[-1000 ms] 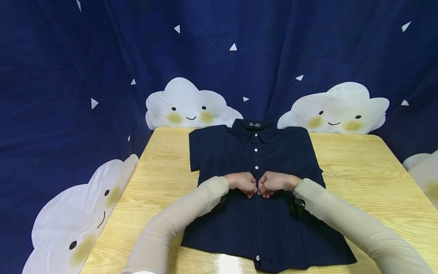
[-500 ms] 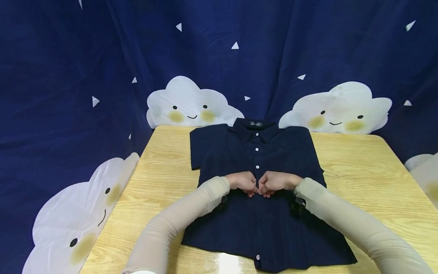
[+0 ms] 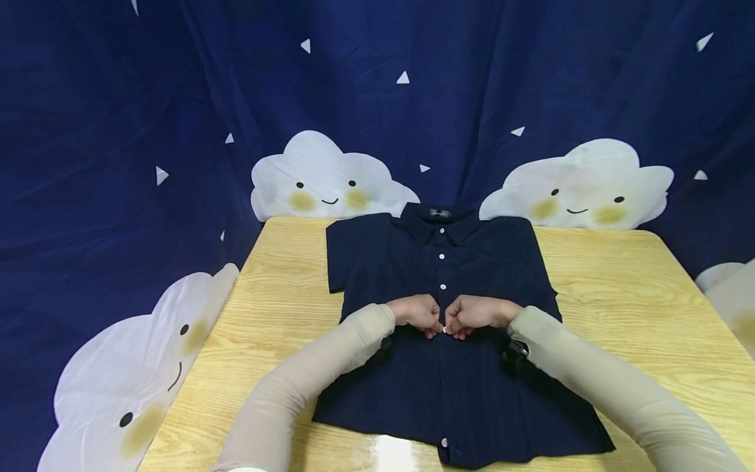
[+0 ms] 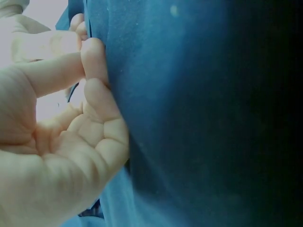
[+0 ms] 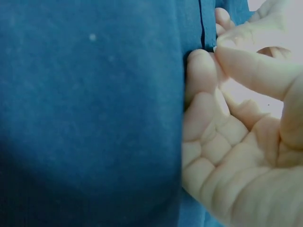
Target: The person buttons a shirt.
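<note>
A dark navy short-sleeved shirt (image 3: 401,387) lies front side up, its collar (image 3: 436,223) at the far end. White buttons run down its front placket (image 3: 444,380). Both hands meet at mid-placket, fingertips nearly together. My left hand (image 3: 417,313) pinches the placket edge between thumb and index finger. From the other side, my right hand (image 3: 479,313) pinches the cloth too, and a small white button (image 3: 444,330) shows between the two hands' fingertips. In the right wrist view the thumb and index finger (image 5: 201,71) press together at the fabric edge, remaining fingers curled below.
The shirt covers the middle of a light wood-grain table (image 3: 283,282). Behind it hangs a navy curtain (image 3: 366,85) with white triangles and smiling clouds. A dark device (image 3: 514,354) sits under the right sleeve's cuff.
A white button now shows clearly between the fingertips, where it was mostly covered before. Both hands stay at the same spot with only slight finger shifts, and the shirt lies as before.
</note>
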{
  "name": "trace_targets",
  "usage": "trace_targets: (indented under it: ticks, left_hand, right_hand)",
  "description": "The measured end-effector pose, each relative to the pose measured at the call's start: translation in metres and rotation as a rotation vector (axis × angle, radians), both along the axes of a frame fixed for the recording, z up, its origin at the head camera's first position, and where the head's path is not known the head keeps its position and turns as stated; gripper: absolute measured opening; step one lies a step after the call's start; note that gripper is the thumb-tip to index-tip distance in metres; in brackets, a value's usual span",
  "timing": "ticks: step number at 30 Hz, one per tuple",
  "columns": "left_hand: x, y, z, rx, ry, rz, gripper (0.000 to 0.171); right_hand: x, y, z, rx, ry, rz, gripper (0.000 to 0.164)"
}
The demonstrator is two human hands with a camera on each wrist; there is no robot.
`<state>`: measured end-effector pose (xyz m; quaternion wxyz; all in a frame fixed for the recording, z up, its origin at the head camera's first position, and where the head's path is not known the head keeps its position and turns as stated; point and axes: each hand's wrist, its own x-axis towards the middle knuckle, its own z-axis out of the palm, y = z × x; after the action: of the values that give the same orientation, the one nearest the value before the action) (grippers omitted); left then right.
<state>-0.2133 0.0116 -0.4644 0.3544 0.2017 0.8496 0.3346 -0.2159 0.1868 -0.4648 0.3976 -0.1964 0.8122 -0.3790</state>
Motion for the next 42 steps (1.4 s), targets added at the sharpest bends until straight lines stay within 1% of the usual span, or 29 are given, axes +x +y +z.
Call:
trace_targets:
  ticks: [3, 7, 9, 13, 17, 23, 27, 30, 35, 37, 42]
  left_hand:
    - [0.001, -0.001, -0.002, -0.004, 0.043, 0.003, 0.027]
    - [0.003, -0.002, -0.006, 0.001, 0.074, 0.033, 0.025]
    - [0.005, -0.003, -0.006, -0.007, 0.096, 0.044, 0.024]
    - [0.011, -0.005, -0.004, -0.054, 0.172, 0.048, 0.024]
    - [0.016, -0.007, -0.001, -0.093, 0.241, 0.045, 0.026]
    - [0.023, -0.009, -0.002, -0.119, 0.278, 0.04, 0.027]
    - [0.027, -0.01, -0.004, -0.118, 0.29, 0.03, 0.027]
    - [0.03, -0.011, -0.004, -0.1, 0.304, 0.014, 0.026]
    - [0.035, -0.014, -0.005, -0.095, 0.35, -0.017, 0.026]
    - [0.036, -0.014, -0.005, -0.095, 0.356, -0.025, 0.026]
    - [0.04, -0.015, -0.007, -0.11, 0.373, -0.053, 0.026]
  right_hand:
    - [0.001, 0.001, 0.0, -0.01, 0.026, 0.012, 0.01]
    - [0.005, 0.0, -0.001, -0.017, 0.083, 0.025, 0.012]
    - [0.008, -0.001, -0.002, 0.004, 0.13, 0.013, 0.012]
    - [0.014, -0.003, -0.002, 0.075, 0.224, -0.018, 0.016]
    - [0.018, -0.004, -0.002, 0.114, 0.272, -0.043, 0.02]
    - [0.026, -0.005, -0.002, 0.133, 0.348, -0.048, 0.025]
    - [0.031, -0.005, -0.002, 0.138, 0.42, -0.025, 0.028]
    - [0.035, -0.004, -0.002, 0.142, 0.437, -0.012, 0.029]
    - [0.044, -0.006, 0.0, 0.141, 0.426, 0.008, 0.029]
    - [0.047, -0.006, 0.0, 0.154, 0.42, 0.011, 0.029]
    - [0.055, -0.005, 0.0, 0.198, 0.367, 0.006, 0.031]
